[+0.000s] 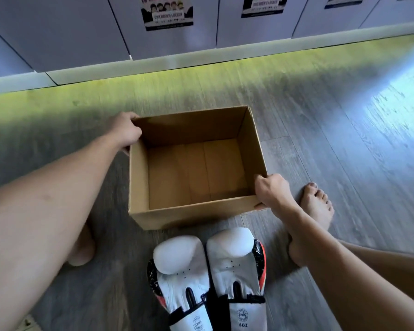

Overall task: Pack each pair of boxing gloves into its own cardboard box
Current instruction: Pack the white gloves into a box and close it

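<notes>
Two grips pinch the empty cardboard box (189, 217) on the floor (320, 115), left grip (126, 130) at its far corner, right grip (270, 189) at its near corner, and a hard tug could bend the rim or bump the boxing gloves (230, 256) lying just beside it.

The head-worn camera looks forward and steeply down, close over the cardboard box (189, 217).

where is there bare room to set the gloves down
The cardboard box is empty inside. Bare floor runs between its far wall and the lockers, and right of it past the foot. Crowded: the near side, where the white gloves lie, and the corners the left hand and right hand grip.
</notes>
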